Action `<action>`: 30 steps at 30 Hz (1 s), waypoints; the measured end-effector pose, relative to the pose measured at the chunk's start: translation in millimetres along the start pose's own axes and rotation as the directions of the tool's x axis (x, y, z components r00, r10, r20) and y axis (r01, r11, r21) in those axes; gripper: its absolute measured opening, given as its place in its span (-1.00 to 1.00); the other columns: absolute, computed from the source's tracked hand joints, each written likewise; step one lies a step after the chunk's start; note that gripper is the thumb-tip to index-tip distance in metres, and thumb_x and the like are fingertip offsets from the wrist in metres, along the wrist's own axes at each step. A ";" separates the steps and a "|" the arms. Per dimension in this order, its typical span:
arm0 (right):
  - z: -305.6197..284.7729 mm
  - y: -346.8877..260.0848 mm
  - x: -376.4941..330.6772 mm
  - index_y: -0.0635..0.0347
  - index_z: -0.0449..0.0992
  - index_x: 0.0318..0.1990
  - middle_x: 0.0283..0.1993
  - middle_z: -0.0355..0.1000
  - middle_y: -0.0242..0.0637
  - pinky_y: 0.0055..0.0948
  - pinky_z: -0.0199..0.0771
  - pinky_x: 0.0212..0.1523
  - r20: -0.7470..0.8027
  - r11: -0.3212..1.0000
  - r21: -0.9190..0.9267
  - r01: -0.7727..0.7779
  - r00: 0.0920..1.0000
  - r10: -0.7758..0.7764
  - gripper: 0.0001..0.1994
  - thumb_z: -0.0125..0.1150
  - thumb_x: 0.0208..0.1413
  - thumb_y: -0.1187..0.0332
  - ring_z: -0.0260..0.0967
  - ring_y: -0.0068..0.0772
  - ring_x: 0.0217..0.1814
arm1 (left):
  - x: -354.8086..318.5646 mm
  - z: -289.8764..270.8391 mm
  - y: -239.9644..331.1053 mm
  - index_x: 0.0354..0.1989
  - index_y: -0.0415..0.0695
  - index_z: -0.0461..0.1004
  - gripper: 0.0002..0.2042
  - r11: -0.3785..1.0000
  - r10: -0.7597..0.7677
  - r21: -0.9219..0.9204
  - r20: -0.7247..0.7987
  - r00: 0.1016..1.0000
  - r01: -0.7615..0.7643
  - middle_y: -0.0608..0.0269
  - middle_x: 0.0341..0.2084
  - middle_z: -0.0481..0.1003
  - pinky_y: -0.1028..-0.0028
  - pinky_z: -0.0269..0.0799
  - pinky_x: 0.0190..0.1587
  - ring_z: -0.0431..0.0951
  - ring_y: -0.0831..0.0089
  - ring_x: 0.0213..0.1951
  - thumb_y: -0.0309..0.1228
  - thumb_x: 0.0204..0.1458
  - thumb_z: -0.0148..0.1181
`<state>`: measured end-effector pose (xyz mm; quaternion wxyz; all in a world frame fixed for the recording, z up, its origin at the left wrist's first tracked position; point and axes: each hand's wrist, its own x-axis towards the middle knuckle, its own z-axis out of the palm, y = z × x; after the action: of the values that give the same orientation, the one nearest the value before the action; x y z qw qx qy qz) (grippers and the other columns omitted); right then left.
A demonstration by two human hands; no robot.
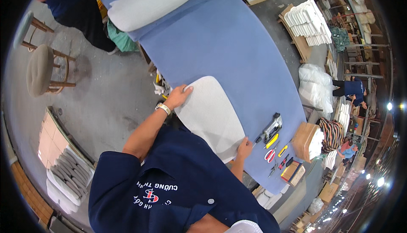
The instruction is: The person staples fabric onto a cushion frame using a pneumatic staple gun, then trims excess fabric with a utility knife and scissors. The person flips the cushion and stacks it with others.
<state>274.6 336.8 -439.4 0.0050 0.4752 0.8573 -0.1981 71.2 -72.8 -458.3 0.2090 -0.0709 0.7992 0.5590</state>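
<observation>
A light grey fabric-covered cushion panel (pixel 210 114) with rounded corners lies partly over the near edge of the blue-covered table (pixel 203 33). My left hand (pixel 180 97), below a wristwatch, is closed on the panel's left edge, with fingers out of sight. At its right end my right hand (pixel 244 148) pinches the opposite edge. Right beside that hand rests a staple gun (pixel 270 129). Close by are a yellow utility knife (pixel 271 141), red-handled scissors (pixel 270 155), a second yellow cutter (pixel 282 150) and red-and-black pliers (pixel 284 161).
A larger grey cushion (pixel 152 4) lies at the table's far left. A small open box (pixel 293 172) sits at the right end, near a cardboard carton (pixel 304 141). Round stools (pixel 40 71) stand left. One person (pixel 80 12) is at the far left; others work far right.
</observation>
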 end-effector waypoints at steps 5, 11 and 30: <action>16.0 11.1 -5.6 0.50 0.46 0.19 0.20 0.47 0.21 -0.14 0.35 0.27 0.166 0.735 0.611 -0.294 0.955 0.244 -0.29 0.08 0.33 -0.15 0.41 -0.04 0.28 | 28.7 10.2 30.4 0.05 -0.33 0.56 -0.37 0.994 0.031 0.101 -0.036 0.999 -0.027 -0.27 -0.18 0.63 0.12 0.49 0.06 0.65 -0.08 -0.04 0.12 0.28 0.08; -40.0 -93.9 13.3 0.30 0.47 -0.20 -0.31 0.37 -0.33 -0.35 0.31 -0.15 0.029 0.729 0.682 0.058 0.994 -0.106 -0.60 0.04 0.44 0.07 0.23 -0.47 -0.23 | 48.9 -61.2 192.0 0.00 -0.32 0.61 -0.41 0.948 0.310 0.148 -0.213 0.926 -0.283 -0.20 -0.19 0.65 0.18 0.54 0.01 0.68 -0.03 -0.09 0.09 0.25 0.15; 74.2 -183.0 73.0 0.42 0.48 0.01 -0.25 0.57 -0.13 -0.33 0.65 -0.36 0.859 0.916 0.400 -0.013 0.355 -0.370 -0.49 0.40 0.22 0.07 0.60 -0.30 -0.29 | -115.7 -3.1 -62.1 0.36 -0.23 0.36 -0.35 0.687 -0.584 -0.491 0.066 0.809 0.536 0.04 0.23 0.49 0.26 0.48 0.15 0.55 0.27 0.14 0.09 0.34 0.07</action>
<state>71.9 284.6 -460.9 0.3778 0.1783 0.7058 -0.5721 196.4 -112.3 -463.2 0.3063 -0.3886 0.5807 0.6465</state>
